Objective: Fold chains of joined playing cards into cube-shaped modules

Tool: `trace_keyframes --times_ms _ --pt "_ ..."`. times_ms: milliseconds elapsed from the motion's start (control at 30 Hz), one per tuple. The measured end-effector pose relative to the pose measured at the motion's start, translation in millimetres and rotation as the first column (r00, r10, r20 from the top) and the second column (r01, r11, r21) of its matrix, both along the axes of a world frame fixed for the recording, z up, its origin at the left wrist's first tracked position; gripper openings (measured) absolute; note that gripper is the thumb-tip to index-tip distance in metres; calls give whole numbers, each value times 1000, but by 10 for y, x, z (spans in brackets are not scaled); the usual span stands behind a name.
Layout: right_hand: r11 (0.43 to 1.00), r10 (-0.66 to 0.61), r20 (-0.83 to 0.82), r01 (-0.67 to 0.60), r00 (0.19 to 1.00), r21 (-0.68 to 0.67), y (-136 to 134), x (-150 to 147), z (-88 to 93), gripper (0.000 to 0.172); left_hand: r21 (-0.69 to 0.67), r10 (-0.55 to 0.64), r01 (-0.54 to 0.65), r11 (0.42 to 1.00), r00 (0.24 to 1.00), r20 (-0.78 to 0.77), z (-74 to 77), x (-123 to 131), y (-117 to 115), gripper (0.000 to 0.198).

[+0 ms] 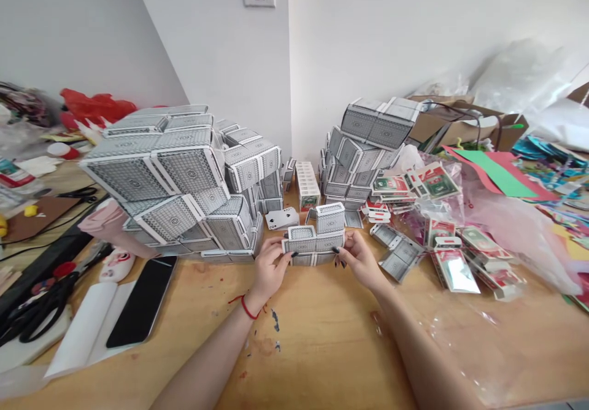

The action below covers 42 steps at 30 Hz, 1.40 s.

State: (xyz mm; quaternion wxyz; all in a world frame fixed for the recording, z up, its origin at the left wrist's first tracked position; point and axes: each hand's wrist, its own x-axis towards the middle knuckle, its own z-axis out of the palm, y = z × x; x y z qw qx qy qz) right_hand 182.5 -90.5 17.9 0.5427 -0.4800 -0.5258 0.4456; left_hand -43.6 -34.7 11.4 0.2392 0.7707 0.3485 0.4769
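Both my hands grip a small grey-patterned card box (313, 244) over the wooden table (322, 348), just in front of me. My left hand (269, 269), with a red string at the wrist, pinches the box's left end. My right hand (359, 263) pinches its right end. The box's flap (330, 216) stands up open at the top. A loose playing card (281, 218) lies face up just behind the box.
A big heap of the same boxes (179, 183) rises at the left, a smaller heap (368, 146) at the back right. Flat packets in plastic (442, 232) spread to the right. A black phone (142, 299), a white booklet (87, 330) and scissors (41, 312) lie at the left.
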Motion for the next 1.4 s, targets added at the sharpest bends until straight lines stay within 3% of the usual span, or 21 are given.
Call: trace_keyframes --times_ms 233,367,500,667,1400 --pt "997 -77 101 76 992 14 -12 -14 -29 26 4 12 -12 1000 1000 0 11 -4 -2 24" --pt "994 -112 174 108 978 33 -31 -20 -61 23 -7 -8 8 1000 1000 -18 -7 -6 -14 20" --pt "992 -127 242 123 962 35 -35 -22 -75 20 -36 56 -55 998 998 25 -26 13 -55 6" --pt "989 -150 317 147 937 32 -43 -21 -82 16 -54 77 -76 996 997 26 -24 22 -76 16" --pt "983 -182 368 181 912 40 -67 -61 -108 16 29 74 -74 997 997 3 20 17 -26 22"
